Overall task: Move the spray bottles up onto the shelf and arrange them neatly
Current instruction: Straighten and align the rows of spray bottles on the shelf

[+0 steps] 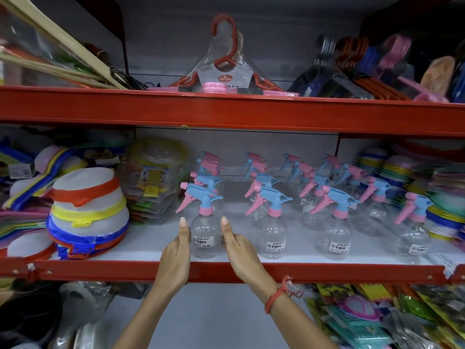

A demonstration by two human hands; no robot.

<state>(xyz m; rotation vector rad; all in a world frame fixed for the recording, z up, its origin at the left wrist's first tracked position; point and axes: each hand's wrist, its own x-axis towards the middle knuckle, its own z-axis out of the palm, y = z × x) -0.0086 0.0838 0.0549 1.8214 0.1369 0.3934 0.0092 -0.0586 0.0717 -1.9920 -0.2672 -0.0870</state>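
Clear plastic spray bottle with a blue-and-pink trigger head (204, 238) stands on the red-edged white shelf (141, 250); left hand (177, 253) and right hand (239, 245) clasp its sides; more bottles stand in rows behind.

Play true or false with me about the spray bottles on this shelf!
1. Both hands are at the front-left spray bottle. True: the left hand and the right hand flank it.
2. That bottle is full of blue liquid. False: it looks clear.
3. The bottles stand in rows on the white shelf. True.
4. Hangers sit on the shelf below the bottles. False: they are on the shelf above.
5. The right wrist wears a red band. True.
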